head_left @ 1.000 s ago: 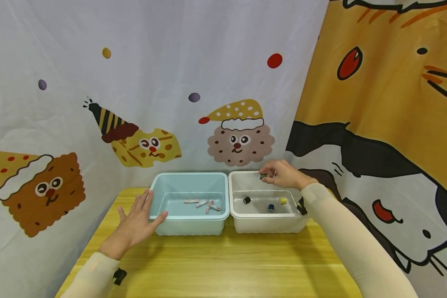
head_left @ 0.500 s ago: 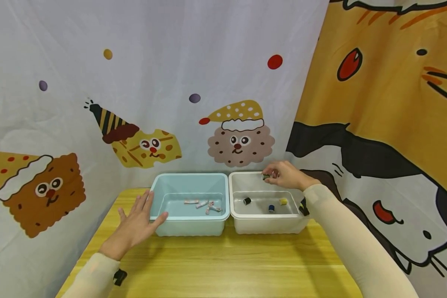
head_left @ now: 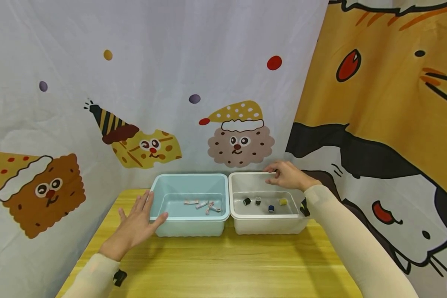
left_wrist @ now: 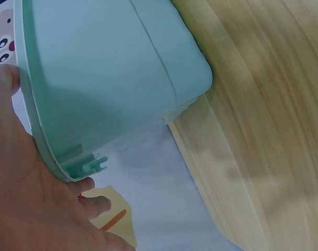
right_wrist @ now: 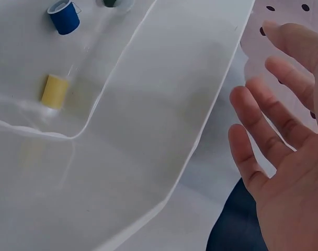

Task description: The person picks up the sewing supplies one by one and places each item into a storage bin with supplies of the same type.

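My left hand [head_left: 135, 223] rests on the left rim of the light blue bin [head_left: 190, 227], fingers spread and straight. Several small pale pink strips [head_left: 213, 206] lie on that bin's floor; their kind is too small to tell. Over the back of the white bin [head_left: 270, 224] my right hand [head_left: 288, 176] hovers, thumb and fingers apart with nothing between them. Inside the white bin lie a black thread spool [head_left: 247, 201], a dark spool with a pale end [head_left: 258, 201], a blue thread spool [right_wrist: 65, 18] and a yellow thread spool [right_wrist: 55, 92].
Both bins stand side by side on a wooden table [head_left: 223, 265]. Behind them hangs a white cloth [head_left: 152, 62] printed with cartoon figures. On the right hangs a yellow, black and white printed cloth [head_left: 387, 124].
My right hand has let go of a small dark spool, which now lies in the white bin near the black one. The left hand has stayed in place.
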Tool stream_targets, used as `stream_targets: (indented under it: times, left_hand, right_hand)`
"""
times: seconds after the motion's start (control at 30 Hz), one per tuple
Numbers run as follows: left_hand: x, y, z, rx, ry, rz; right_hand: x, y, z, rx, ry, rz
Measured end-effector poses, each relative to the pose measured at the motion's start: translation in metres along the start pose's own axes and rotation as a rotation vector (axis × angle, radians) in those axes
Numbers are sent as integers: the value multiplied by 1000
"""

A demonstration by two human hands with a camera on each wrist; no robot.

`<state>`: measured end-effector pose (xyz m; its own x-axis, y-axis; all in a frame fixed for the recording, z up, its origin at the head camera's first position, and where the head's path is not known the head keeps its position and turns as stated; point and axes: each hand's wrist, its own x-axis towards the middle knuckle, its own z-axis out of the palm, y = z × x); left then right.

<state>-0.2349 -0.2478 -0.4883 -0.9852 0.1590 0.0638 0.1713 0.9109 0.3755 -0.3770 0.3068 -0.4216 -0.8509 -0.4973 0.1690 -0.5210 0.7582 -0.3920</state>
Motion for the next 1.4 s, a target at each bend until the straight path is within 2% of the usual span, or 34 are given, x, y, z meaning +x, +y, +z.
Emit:
stream_targets:
  times: [0.17, 0.4, 0.9, 1.4]
  left_hand:
    - [0, 0, -1, 10, -8, -8]
    - [0, 0, -1, 15, -7, -7]
    - [0, -1, -1, -2, -14, -9]
    - [1, -1, -4, 14, -28, -11]
  right_hand:
    - [-3, -1, 1, 8, -2, 15]
    - [-7, -4, 1, -10, 18, -12]
    - [-15, -9, 4, -16, 34, -13]
    - [-35, -16, 8, -51, 70, -29]
